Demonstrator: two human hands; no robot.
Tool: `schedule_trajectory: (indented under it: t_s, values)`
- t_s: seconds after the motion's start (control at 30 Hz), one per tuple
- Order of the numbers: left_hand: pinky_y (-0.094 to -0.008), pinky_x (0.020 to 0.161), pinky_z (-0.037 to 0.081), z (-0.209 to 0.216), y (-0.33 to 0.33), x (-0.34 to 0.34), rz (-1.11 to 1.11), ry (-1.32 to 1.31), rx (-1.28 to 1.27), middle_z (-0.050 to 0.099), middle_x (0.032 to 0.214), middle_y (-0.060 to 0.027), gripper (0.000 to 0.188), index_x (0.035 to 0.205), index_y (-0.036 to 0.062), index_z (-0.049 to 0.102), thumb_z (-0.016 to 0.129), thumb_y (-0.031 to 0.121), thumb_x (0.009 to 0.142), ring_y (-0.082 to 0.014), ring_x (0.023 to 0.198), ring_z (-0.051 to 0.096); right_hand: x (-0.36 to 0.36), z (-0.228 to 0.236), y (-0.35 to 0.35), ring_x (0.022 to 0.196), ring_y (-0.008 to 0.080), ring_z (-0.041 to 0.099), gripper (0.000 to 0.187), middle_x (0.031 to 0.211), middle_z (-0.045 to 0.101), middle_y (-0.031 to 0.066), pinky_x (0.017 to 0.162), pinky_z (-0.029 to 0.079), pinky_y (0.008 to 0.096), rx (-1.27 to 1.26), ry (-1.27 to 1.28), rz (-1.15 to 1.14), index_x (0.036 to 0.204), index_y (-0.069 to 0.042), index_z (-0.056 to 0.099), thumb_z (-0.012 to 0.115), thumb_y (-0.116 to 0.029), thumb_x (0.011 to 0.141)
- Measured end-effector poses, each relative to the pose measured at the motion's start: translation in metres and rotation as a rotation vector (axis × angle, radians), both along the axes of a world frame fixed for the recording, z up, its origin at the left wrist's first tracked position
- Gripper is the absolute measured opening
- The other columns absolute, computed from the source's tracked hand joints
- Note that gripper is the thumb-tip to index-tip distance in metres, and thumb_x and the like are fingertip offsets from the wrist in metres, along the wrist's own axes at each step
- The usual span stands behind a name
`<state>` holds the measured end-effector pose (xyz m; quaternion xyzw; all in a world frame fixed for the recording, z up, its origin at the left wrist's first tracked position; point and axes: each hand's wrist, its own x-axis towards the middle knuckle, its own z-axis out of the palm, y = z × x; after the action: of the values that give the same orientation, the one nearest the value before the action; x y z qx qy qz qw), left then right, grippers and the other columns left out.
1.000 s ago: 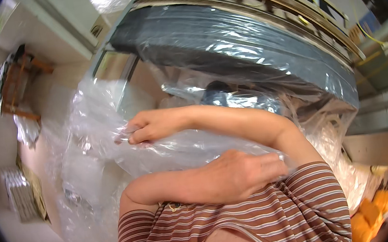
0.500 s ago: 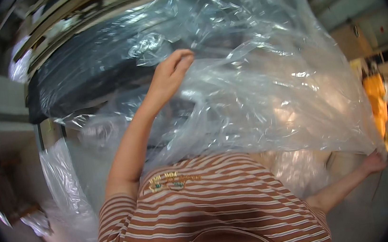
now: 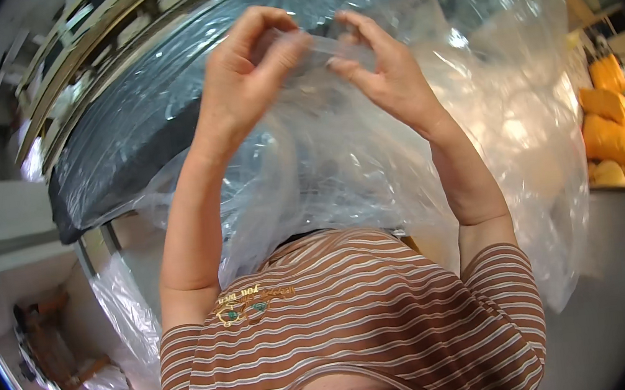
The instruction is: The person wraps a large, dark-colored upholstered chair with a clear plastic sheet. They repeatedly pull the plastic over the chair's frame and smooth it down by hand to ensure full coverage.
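A large sheet of clear plastic film (image 3: 511, 111) spreads in loose, shiny folds in front of my body and over to the right. My left hand (image 3: 248, 71) is raised near the top middle, its fingers curled on a gathered bit of the film. Close beside it, my right hand (image 3: 387, 71) grips the same part between thumb and fingers. A short strip of film stretches between the two hands, and the fingertips are slightly blurred. Behind them lies a long dark padded piece (image 3: 130, 154), wrapped in shiny clear film.
Wooden slats (image 3: 75, 75) are stacked at the far left. Yellow bags (image 3: 610, 130) stand on a shelf at the right. A brown wooden frame (image 3: 52, 344) is on the floor at the lower left, near a hanging strip of film (image 3: 124, 301).
My right hand has come from the far lower right up to the top middle, beside my left hand. The left hand has risen slightly, and the film's right side now hangs down.
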<state>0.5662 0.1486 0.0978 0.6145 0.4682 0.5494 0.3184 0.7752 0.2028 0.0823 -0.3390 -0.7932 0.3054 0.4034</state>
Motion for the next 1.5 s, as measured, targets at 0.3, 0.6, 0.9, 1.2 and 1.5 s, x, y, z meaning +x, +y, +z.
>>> schedule_trajectory:
  t_s: [0.3, 0.6, 0.9, 1.2, 1.5]
  values:
    - [-0.0296, 0.074, 0.047, -0.029, -0.193, -0.228, 0.831, 0.701, -0.302, 0.062, 0.089, -0.0046, 0.022, 0.091, 0.0054, 0.065, 0.054, -0.002, 0.073, -0.0201, 0.081, 0.06, 0.062, 0.01, 0.048, 0.086, 0.0078, 0.053, 0.011, 0.09, 0.06, 0.0007, 0.078, 0.041, 0.0198, 0.17, -0.084, -0.183, 0.099, -0.001, 0.06, 0.051, -0.005, 0.095]
    - [-0.0255, 0.069, 0.044, 0.056, -0.252, -0.38, 1.07, -0.1, -0.199, 0.061, 0.09, 0.0027, 0.025, 0.098, 0.0062, 0.066, 0.066, 0.026, 0.083, -0.0066, 0.077, 0.053, -0.029, -0.003, 0.14, 0.07, 0.0035, 0.035, 0.022, 0.074, 0.042, -0.0067, 0.062, 0.03, 0.0186, -0.086, -0.105, 0.067, 0.078, -0.005, 0.053, 0.057, -0.018, 0.095]
    - [-0.0214, 0.07, 0.042, -0.117, -0.244, -0.415, 1.153, 0.205, -0.451, 0.06, 0.079, 0.0011, 0.023, 0.098, 0.003, 0.065, 0.063, 0.024, 0.088, -0.007, 0.075, 0.053, -0.057, -0.082, 0.199, 0.06, 0.0032, 0.027, 0.038, 0.063, 0.031, -0.0086, 0.051, 0.021, 0.023, -0.163, -0.46, 0.081, 0.064, -0.01, 0.037, 0.06, -0.019, 0.093]
    - [-0.0243, 0.079, 0.04, -0.086, -0.181, -0.391, 1.083, 0.512, -0.425, 0.06, 0.081, 0.0023, 0.032, 0.1, 0.0061, 0.067, 0.067, 0.035, 0.084, -0.0079, 0.081, 0.05, -0.058, -0.087, 0.205, 0.059, 0.0023, 0.026, 0.037, 0.062, 0.031, -0.0092, 0.05, 0.019, 0.022, -0.248, -0.432, 0.042, 0.063, -0.011, 0.039, 0.059, -0.019, 0.094]
    - [-0.0198, 0.063, 0.034, -0.056, -0.164, -0.42, 1.038, 0.049, -0.379, 0.05, 0.067, 0.0071, 0.043, 0.072, 0.0106, 0.059, 0.058, 0.05, 0.089, -0.0033, 0.065, 0.044, -0.062, -0.086, 0.205, 0.061, 0.0022, 0.027, 0.036, 0.065, 0.033, -0.0098, 0.051, 0.021, 0.0207, -0.259, -0.417, 0.071, 0.066, -0.011, 0.04, 0.058, -0.019, 0.095]
